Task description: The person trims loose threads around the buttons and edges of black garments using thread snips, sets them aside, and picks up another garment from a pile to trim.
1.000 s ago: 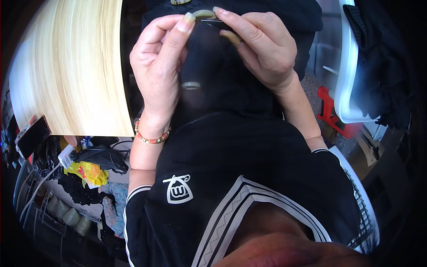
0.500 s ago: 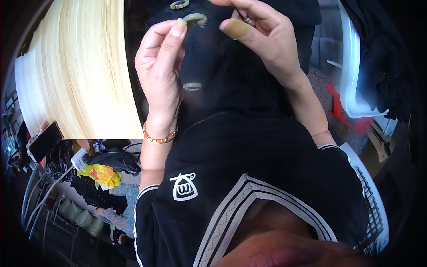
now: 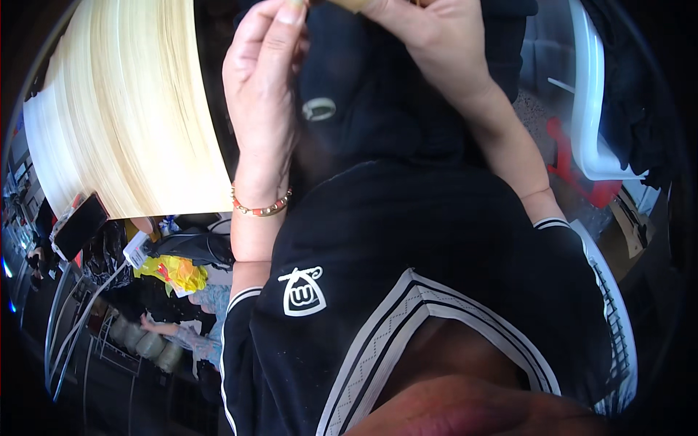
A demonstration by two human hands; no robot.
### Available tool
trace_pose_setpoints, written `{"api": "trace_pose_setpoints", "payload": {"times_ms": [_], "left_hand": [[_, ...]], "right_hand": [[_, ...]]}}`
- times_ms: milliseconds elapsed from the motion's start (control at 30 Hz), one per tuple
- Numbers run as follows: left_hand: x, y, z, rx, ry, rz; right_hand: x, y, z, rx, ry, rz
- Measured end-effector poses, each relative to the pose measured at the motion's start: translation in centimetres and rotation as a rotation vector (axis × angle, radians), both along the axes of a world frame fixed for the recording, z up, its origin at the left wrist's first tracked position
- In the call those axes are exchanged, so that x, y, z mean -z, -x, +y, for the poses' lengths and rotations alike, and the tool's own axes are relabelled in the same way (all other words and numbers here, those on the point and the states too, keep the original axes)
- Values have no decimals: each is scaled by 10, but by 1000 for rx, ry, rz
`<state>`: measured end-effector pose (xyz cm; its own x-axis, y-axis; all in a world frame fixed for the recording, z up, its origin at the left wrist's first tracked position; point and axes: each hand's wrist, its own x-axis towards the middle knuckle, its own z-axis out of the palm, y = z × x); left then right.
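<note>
Black fabric (image 3: 392,94), a dark garment piece fitted with a metal eyelet ring (image 3: 318,109), hung far from the body at the top of the view, between both raised hands and above the person's black shirt (image 3: 407,247). It was the largest thing in play, and its upper edge ran out of view, so what was being threaded or fastened there could not be told.

To the left lay the pale wooden tabletop (image 3: 123,123), with a dark phone (image 3: 78,227) at its near-left corner and yellow cloth scraps (image 3: 174,270) below. To the right stood a white plastic chair (image 3: 592,109).

The left hand (image 3: 265,94), wearing a beaded bracelet (image 3: 262,207), stood upright against the fabric's left side, fingers drawn together in a narrow pinch near the top edge; whether it held the cloth or only a small part could not be told. The right hand (image 3: 436,43) curled over from the right, fingers closed on something at the upper rim, mostly cropped.

To do this step well, I judged that the fabric needed to be kept taut between the two pinches, with the work lowered toward the middle of sight. The eyelet ring should stay flat and facing the person, so that any cord or fastener could pass through squarely without snagging.
</note>
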<state>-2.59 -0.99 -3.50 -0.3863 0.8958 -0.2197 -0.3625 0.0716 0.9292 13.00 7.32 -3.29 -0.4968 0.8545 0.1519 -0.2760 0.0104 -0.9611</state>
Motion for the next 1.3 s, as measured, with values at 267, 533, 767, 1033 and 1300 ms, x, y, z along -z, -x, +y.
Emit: {"api": "trace_pose_setpoints", "payload": {"times_ms": [267, 533, 767, 1033, 1300], "left_hand": [[-17, 15, -39, 316, 52, 121], [-27, 13, -38, 177, -117, 7], [-42, 9, -20, 123, -135, -167], [-66, 7, 7, -5, -165, -197], [-72, 9, 14, 84, -137, -492]], "right_hand": [[-2, 4, 25, 132, -6, 89], [-33, 13, 12, 202, 35, -66], [-28, -12, -4, -90, -656, -245], [-32, -37, -13, -201, -690, -613], [-60, -29, -11, -472, -597, -346]]}}
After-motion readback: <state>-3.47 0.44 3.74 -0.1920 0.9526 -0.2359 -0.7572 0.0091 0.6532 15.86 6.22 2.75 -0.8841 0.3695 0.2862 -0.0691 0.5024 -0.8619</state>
